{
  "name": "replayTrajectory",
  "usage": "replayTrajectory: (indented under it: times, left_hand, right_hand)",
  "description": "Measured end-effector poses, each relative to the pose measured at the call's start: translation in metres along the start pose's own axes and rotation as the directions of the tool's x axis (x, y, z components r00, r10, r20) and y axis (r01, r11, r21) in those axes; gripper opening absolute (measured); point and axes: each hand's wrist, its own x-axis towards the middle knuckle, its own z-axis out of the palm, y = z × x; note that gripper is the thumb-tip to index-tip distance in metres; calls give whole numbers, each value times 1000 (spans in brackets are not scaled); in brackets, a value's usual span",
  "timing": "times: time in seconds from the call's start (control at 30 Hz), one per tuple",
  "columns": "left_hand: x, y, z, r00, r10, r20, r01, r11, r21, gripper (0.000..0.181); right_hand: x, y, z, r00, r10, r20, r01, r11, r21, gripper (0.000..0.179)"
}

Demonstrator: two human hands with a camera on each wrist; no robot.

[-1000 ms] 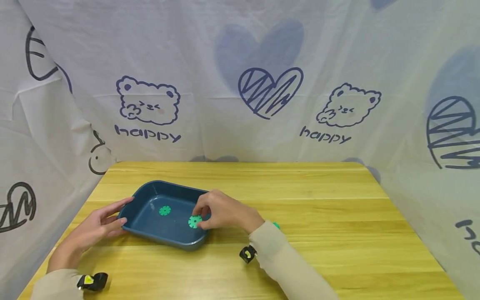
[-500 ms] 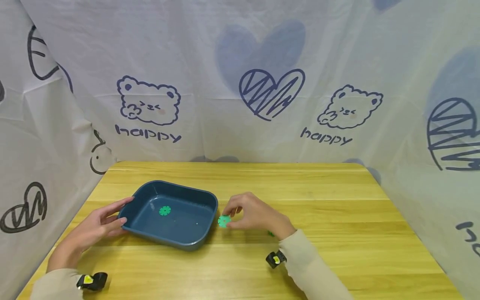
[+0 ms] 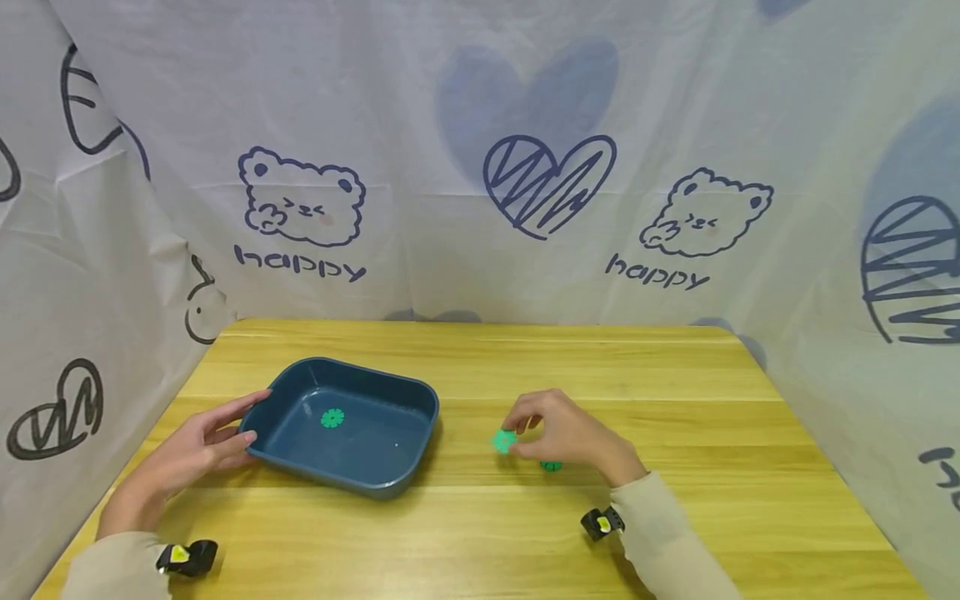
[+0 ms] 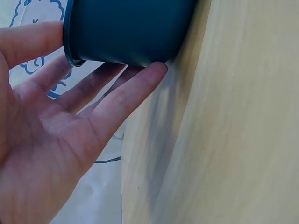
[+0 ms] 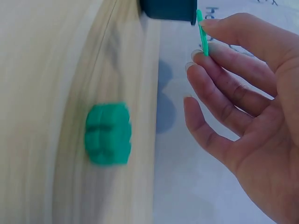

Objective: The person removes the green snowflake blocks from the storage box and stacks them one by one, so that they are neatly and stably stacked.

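The left hand (image 3: 191, 450) is at the left end of a dark blue rectangular tray (image 3: 375, 486), its extended fingers touching the wall and rim. In the left wrist view, those spread fingers (image 4: 126, 98) lie against the tray's outer side. Beyond the tray's right end, the right hand (image 3: 566, 429) pinches a green notched snowflake disc (image 3: 504, 442) between thumb and fingers. The right wrist view shows this disc (image 5: 203, 33) edge-on. Another green disc (image 3: 332, 418) lies flat inside the tray. Several green discs stacked together (image 5: 107, 134) sit on the table, partly hidden behind the right hand in the head view.
The wooden table (image 3: 600, 367) extends to the right of the tray. A pale curtain (image 3: 427, 250) with bear and heart drawings hangs behind and at both sides. Each wrist carries a black camera mount (image 3: 602, 523).
Holding the green disc, the right hand has moved from over the tray's right end out to the right above the table. The left hand and tray have stayed in place.
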Motion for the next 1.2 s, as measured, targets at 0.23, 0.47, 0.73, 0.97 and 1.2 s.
replayTrajectory:
  times: [0.23, 0.47, 0.73, 0.97, 1.2]
  left_hand:
    - [0, 0, -2, 1000, 7, 10, -7, 1000, 4, 65]
    - [-1, -1, -2, 1000, 9, 10, -8, 1000, -10, 64]
    - [-1, -1, -2, 1000, 24, 9, -24, 1000, -8, 63]
    - [0, -1, -2, 1000, 24, 10, -24, 1000, -14, 64]
    - [-1, -1, -1, 999, 31, 16, -31, 999, -15, 65]
  right_hand:
    - [-16, 17, -7, 1000, 20, -24, -20, 1000, -18, 16]
    - [-27, 25, -10, 998, 42, -48, -44, 998, -41, 14]
    - [-39, 33, -11, 997, 41, -68, -46, 996, -72, 13]
    - [-45, 39, -9, 995, 74, -72, -78, 995, -59, 12]
    - [-46, 45, -8, 996, 61, -57, -63, 997, -32, 12]
